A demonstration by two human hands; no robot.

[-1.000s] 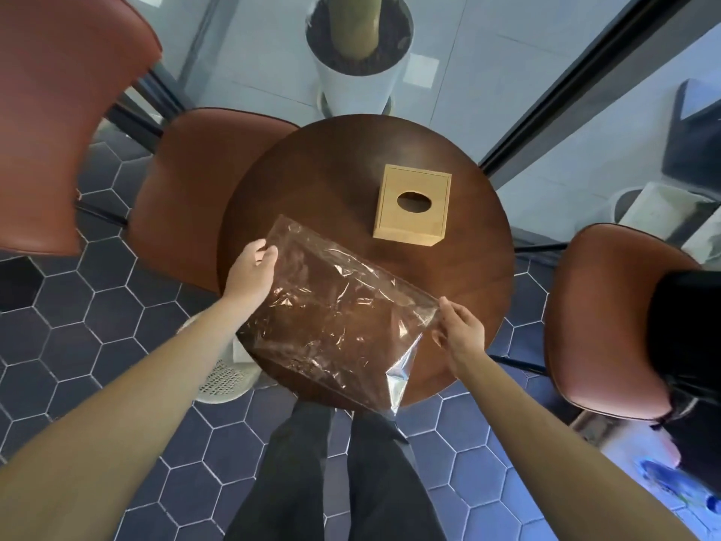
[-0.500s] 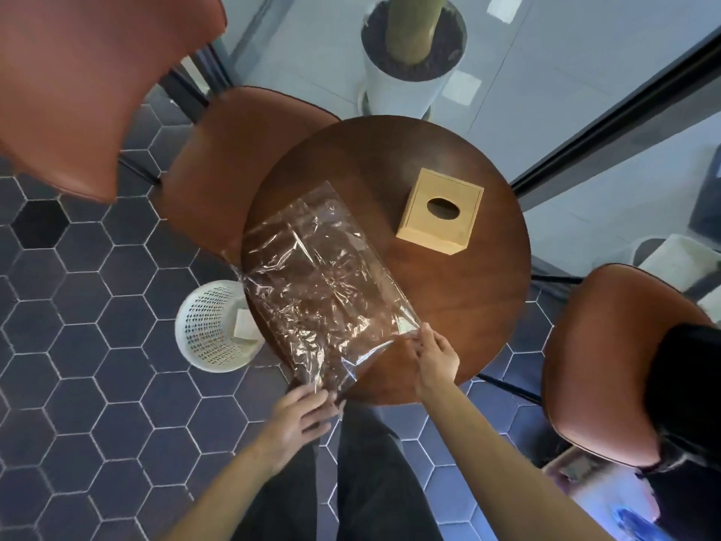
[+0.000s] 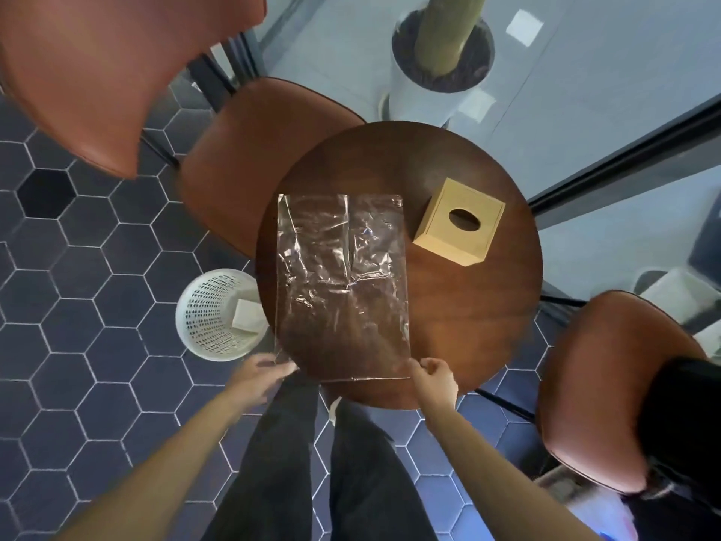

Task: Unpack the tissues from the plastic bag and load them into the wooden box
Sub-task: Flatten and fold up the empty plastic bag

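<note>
A clear plastic bag [image 3: 341, 283] lies flat and looks empty on the round dark wooden table [image 3: 483, 318], its long side running away from me. My left hand [image 3: 260, 374] pinches the bag's near left corner at the table edge. My right hand [image 3: 435, 378] pinches the near right corner. The wooden box [image 3: 458, 222], light-coloured with an oval hole in its top, stands closed on the table to the right of the bag's far end. No tissues show on the table.
A white perforated basket [image 3: 212, 312] stands on the hexagon-tiled floor left of the table, with a pale packet [image 3: 247, 316] inside. Brown chairs sit at the left [image 3: 249, 165], upper left [image 3: 97, 72] and right [image 3: 608, 388]. A white planter [image 3: 437, 80] stands beyond the table.
The bag has been turned and spread flat, straight along the table. My left hand moved up from below the table edge to the bag's near left corner.
</note>
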